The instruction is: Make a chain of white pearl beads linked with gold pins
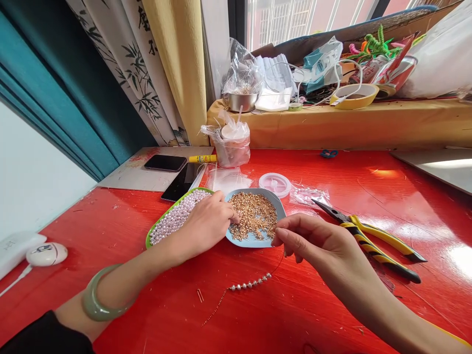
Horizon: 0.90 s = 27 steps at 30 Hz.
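My left hand [210, 221] reaches over the edge of a blue plate [236, 241], its fingertips down among small gold beads [254, 211]. The fingers look drawn together; whatever lies between them is hidden. Under that wrist sits a green tray [149, 236] full of pale pearl beads [177, 216]. At the plate's right edge, my right hand [317, 241] pinches the end of a thin thread [279, 263] between thumb and forefinger. From there the thread runs down to the table, carrying a row of pearl beads [250, 284] and then a tail of tiny gold beads [216, 309].
Yellow-and-black pliers [376, 241] lie right of my right hand. Behind the plate are a round pink-white spool [275, 185] and a small plastic bag [309, 194]. Phones [165, 162], a glue stick [202, 159] and a bagged cup [232, 145] stand farther back. A paper clip [199, 295] lies in front.
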Tool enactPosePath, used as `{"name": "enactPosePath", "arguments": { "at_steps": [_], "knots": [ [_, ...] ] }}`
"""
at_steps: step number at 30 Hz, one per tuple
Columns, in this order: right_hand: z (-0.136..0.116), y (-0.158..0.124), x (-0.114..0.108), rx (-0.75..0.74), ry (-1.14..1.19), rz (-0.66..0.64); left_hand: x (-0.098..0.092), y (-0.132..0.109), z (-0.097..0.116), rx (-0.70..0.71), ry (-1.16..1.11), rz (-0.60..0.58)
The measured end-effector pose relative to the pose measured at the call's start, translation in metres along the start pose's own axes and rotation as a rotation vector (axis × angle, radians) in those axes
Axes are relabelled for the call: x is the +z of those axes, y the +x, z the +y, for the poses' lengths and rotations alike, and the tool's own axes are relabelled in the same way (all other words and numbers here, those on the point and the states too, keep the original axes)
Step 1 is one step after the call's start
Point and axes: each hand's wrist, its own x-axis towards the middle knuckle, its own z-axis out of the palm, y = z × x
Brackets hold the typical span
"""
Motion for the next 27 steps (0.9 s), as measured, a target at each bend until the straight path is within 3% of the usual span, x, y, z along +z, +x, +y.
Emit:
{"name": "enactPosePath", "arguments": {
  "at_steps": [5,10,15,19,23,25,27],
  "knots": [
    [-0.001,0.0,-0.001,0.002,-0.019,0.01,0.002,0.001,-0.001,-0.034,-0.024,0.086],
    [-0.002,0.0,-0.001,-0.004,-0.013,-0.003,0.004,0.002,-0.001,0.031,-0.054,0.019],
    [-0.002,0.002,0.0,0.007,0.007,0.004,0.005,0.003,-0.004,0.046,-0.099,0.072],
    [-0.002,0.001,-0.003,-0.007,0.008,0.011,0.006,0.003,-0.006,0.13,-0.062,0.028],
    [-0.005,0.001,-0.009,-0.039,0.026,0.052,0.004,0.004,-0.003,0.083,-0.057,0.135],
    [-0.006,0.002,-0.012,-0.043,0.033,0.083,0.004,0.006,0.001,0.129,-0.1,0.169],
    [-0.007,0.002,-0.014,-0.051,0.033,0.109,0.006,0.008,0.004,0.26,-0.156,0.105]
  ]
}}
